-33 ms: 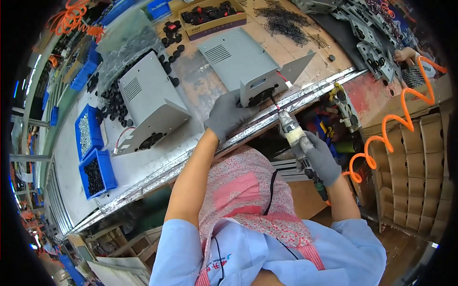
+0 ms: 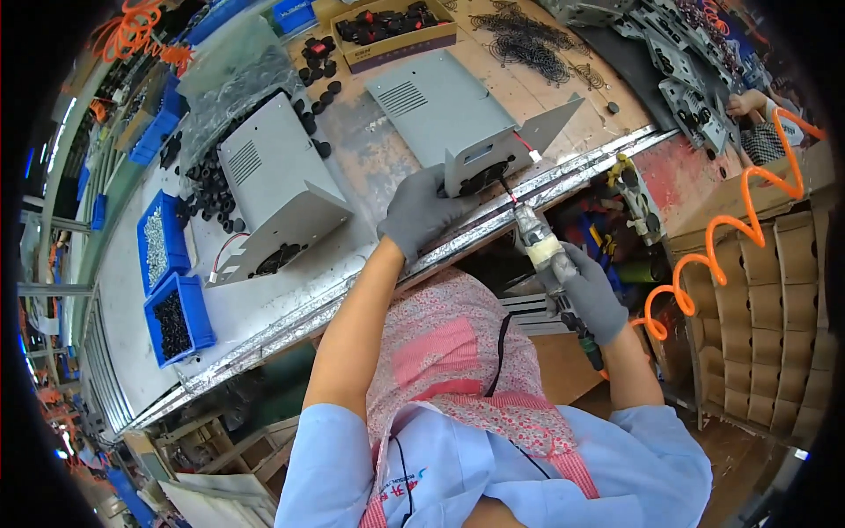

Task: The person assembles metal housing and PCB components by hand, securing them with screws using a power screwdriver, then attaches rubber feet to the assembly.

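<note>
My gloved left hand [image 2: 422, 211] grips the near left corner of a bent grey sheet-metal housing [image 2: 453, 97] at the bench's front edge. A black fan [image 2: 484, 179] is set in the housing's near panel, and a red wire ends in a white connector [image 2: 535, 157] beside it. In my gloved right hand [image 2: 595, 292] is a power screwdriver [image 2: 539, 238], its body wrapped in pale tape. Its thin bit points up and left, with the tip at the right side of the fan; exact contact is too small to tell. To the left lies a second grey housing [image 2: 280, 158] with a fan.
Two blue bins [image 2: 201, 308] of small screws stand at left. Black round caps [image 2: 211, 189] lie near a clear plastic bag [image 2: 233, 75]. A cardboard box [image 2: 396, 48] of black parts and wire springs [image 2: 528, 44] sit farther back. An orange coiled hose [image 2: 709, 255] hangs at right.
</note>
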Tool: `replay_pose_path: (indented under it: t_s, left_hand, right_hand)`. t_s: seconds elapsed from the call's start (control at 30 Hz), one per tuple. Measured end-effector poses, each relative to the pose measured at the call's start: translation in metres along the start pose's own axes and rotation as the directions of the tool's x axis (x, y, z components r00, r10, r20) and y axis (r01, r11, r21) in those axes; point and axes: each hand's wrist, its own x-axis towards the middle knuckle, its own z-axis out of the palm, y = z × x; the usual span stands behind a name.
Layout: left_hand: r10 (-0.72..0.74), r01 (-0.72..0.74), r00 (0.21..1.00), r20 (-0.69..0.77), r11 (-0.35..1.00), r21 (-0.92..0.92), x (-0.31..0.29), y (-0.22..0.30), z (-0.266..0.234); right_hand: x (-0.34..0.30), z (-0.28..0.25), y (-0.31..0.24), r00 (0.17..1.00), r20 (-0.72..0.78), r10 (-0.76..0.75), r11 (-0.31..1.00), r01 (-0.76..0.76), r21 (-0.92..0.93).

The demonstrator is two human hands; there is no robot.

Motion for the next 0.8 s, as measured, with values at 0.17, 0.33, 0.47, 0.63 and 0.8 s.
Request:
replay_pose_path:
  t_s: [0.17,0.33,0.47,0.63,0.8]
  left_hand:
    - [-0.041,0.042,0.999,-0.015,0.996,0.077,-0.003,0.002,-0.001]
    - [-0.054,0.055,0.998,-0.014,0.995,0.078,-0.001,0.000,-0.003]
    - [-0.030,0.032,0.999,-0.015,0.995,0.092,0.001,-0.004,0.000]
    - [-0.025,0.026,1.000,-0.012,0.997,0.071,0.001,-0.007,0.000]
    - [-0.049,0.049,0.999,0.000,0.997,0.059,-0.002,0.003,-0.001]
  right_hand:
    - [-0.015,0.002,0.001,0.997,-0.059,-0.041,0.995,0.036,-0.092]
    - [-0.024,0.008,-0.021,0.987,-0.078,-0.141,0.986,0.133,-0.095]
    - [-0.020,0.006,-0.024,0.984,-0.056,-0.166,0.982,0.160,-0.099]
    - [-0.022,0.008,-0.024,0.988,-0.076,-0.134,0.988,0.127,-0.086]
    - [-0.019,0.008,-0.024,0.984,-0.056,-0.169,0.983,0.165,-0.078]
